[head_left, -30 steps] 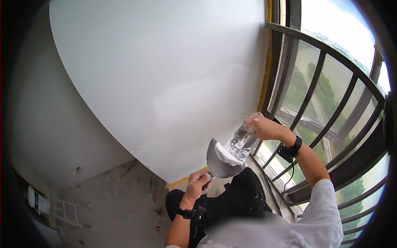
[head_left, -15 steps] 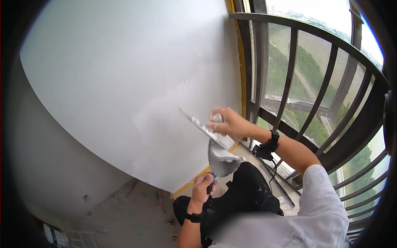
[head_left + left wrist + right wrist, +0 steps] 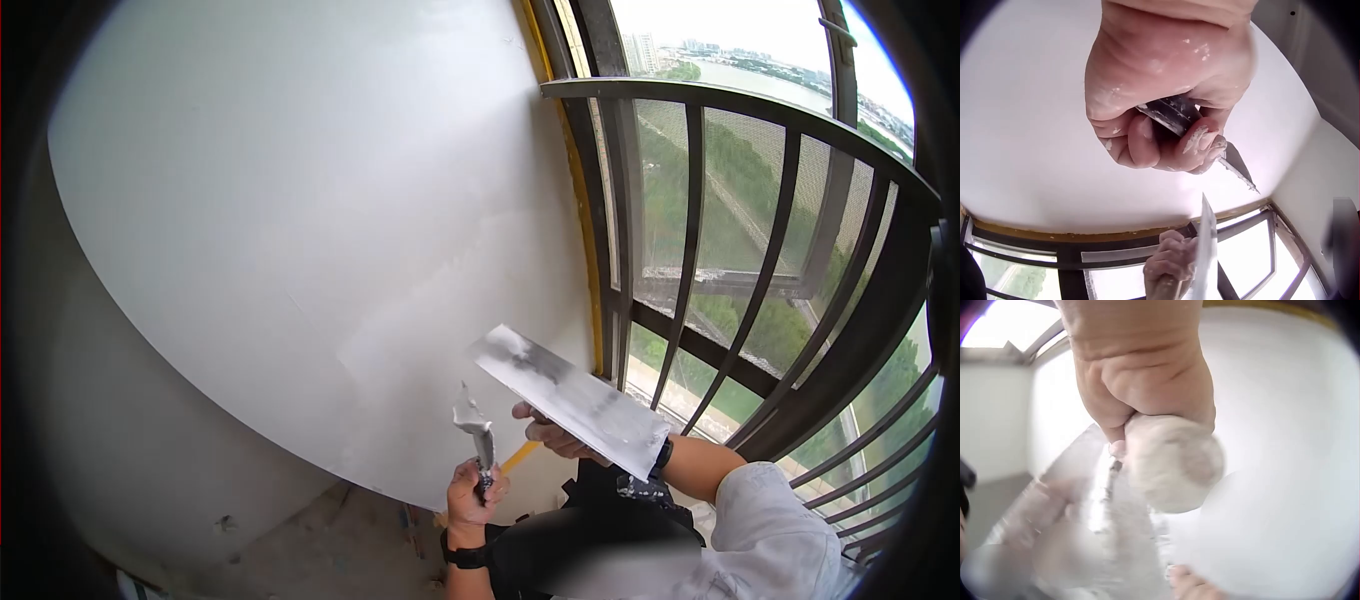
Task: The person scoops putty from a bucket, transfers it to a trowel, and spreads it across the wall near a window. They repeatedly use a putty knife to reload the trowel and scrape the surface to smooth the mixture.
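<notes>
My left hand (image 3: pixel 475 495) grips the dark handle (image 3: pixel 1172 114) of a putty knife, its blade (image 3: pixel 484 445) pointing up, nearly edge-on, with white paste towards the tip. My right hand (image 3: pixel 565 435) holds a wide metal trowel (image 3: pixel 590 405) from beneath, its flat, paste-smeared face turned up to the head view. The two tools are apart. In the left wrist view, white specks mark the left hand (image 3: pixel 1166 75). The right wrist view shows the right hand (image 3: pixel 1141 375) round a pale, round-ended handle (image 3: pixel 1179 465); blur hides much of the trowel.
A large white wall (image 3: pixel 300 200) with a patchy coated area fills the left and middle. Yellow edging (image 3: pixel 580 200) runs beside the window frame. On the right stands a dark metal railing (image 3: pixel 740 95) before the glass. Grey floor (image 3: pixel 340 540) shows at lower left.
The trowel has come away from the putty knife, swung right and down, and turned its face upward. The putty knife has turned from broadside to nearly edge-on, with less paste showing.
</notes>
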`<state>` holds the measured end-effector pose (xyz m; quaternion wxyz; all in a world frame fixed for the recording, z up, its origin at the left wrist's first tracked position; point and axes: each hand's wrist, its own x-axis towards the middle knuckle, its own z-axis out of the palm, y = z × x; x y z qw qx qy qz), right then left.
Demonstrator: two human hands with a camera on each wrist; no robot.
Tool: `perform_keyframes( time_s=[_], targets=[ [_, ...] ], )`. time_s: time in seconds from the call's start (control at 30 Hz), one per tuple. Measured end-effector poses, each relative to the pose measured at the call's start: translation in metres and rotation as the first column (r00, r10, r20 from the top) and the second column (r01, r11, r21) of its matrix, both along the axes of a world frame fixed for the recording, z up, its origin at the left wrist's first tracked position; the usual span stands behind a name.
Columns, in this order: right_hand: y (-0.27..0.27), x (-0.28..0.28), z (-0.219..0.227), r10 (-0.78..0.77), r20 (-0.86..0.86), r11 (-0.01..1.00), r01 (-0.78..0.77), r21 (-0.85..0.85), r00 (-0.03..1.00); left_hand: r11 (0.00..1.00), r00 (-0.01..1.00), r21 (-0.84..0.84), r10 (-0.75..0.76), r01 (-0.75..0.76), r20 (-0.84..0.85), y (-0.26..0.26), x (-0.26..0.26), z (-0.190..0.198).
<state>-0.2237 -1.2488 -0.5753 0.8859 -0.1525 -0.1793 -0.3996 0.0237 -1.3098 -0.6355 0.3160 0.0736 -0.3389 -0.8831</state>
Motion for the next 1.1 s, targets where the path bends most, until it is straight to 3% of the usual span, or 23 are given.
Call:
perform_keyframes(
  time_s=[0.03,0.1,0.23,0.27,0.3,0.33,0.37,0.4,0.43,0.5,0.6,0.63,0.7,0.83,0.97,1.03,1.1],
  targets=[
    [0.000,0.013,-0.015,0.099,0.078,0.994,-0.095,-0.060,0.992,1.000,1.000,0.009,0.010,-0.010,0.003,0.004,-0.002,0.004],
    [0.022,0.035,-0.021,0.154,0.112,0.988,-0.155,0.001,0.982,0.999,0.999,-0.033,-0.033,0.034,0.012,0.013,-0.011,0.017],
    [0.062,0.044,-0.064,0.201,0.195,0.932,-0.249,0.264,0.960,0.968,0.952,0.098,0.244,-0.229,-0.183,0.009,0.002,0.029],
    [0.074,0.038,-0.053,0.021,0.091,0.879,-0.062,0.473,0.996,0.963,0.949,0.041,0.269,-0.266,-0.162,0.000,0.008,0.033],
    [0.084,0.030,-0.037,-0.134,-0.053,0.756,0.137,0.641,0.990,0.956,0.947,-0.020,0.287,-0.293,-0.145,-0.004,0.015,0.034],
    [0.076,0.022,-0.039,-0.170,0.108,0.757,0.059,0.651,0.980,0.964,0.954,-0.001,0.265,-0.267,-0.139,-0.001,0.017,0.033],
    [0.065,0.012,-0.040,-0.203,0.264,0.771,-0.012,0.636,0.943,0.947,0.949,-0.068,0.316,-0.315,0.004,0.003,0.018,0.032],
    [0.059,0.003,-0.032,-0.257,0.278,0.760,0.016,0.650,0.926,0.924,0.918,-0.150,0.373,-0.353,0.137,0.008,0.017,0.031],
    [0.054,-0.007,-0.024,-0.303,0.291,0.754,0.042,0.656,0.907,0.930,0.926,-0.153,0.355,-0.335,0.126,0.015,0.012,0.027],
    [0.058,-0.013,-0.024,-0.304,0.224,0.761,0.094,0.642,0.926,0.914,0.884,-0.216,0.391,-0.342,0.257,0.050,0.003,0.009],
    [0.064,-0.012,-0.002,-0.289,-0.146,0.715,0.315,0.625,0.946,0.885,0.829,-0.292,0.449,-0.363,0.333,0.060,-0.025,0.006],
    [0.067,-0.012,-0.002,-0.276,-0.148,0.715,0.305,0.629,0.950,0.882,0.823,-0.287,0.458,-0.374,0.335,0.056,-0.031,0.003],
    [0.075,-0.013,-0.003,-0.198,-0.281,0.831,0.313,0.461,0.939,0.826,0.780,-0.424,0.525,-0.371,0.341,0.048,-0.039,-0.003],
    [0.088,-0.008,0.005,-0.163,-0.389,0.854,0.327,0.404,0.907,0.819,0.766,-0.463,0.525,-0.337,0.372,0.042,-0.041,-0.008],
    [0.088,-0.009,-0.013,-0.133,-0.304,0.892,0.247,0.378,0.944,0.828,0.790,-0.444,0.510,-0.342,0.340,0.049,-0.044,-0.006],
    [0.088,-0.005,-0.025,-0.254,-0.434,0.813,0.434,0.388,0.864,0.826,0.794,-0.459,0.503,-0.327,0.340,0.052,-0.044,-0.007],
    [0.085,-0.001,-0.040,-0.328,-0.391,0.797,0.474,0.374,0.860,0.833,0.798,-0.437,0.500,-0.339,0.336,0.056,-0.047,-0.009]
  ],
)
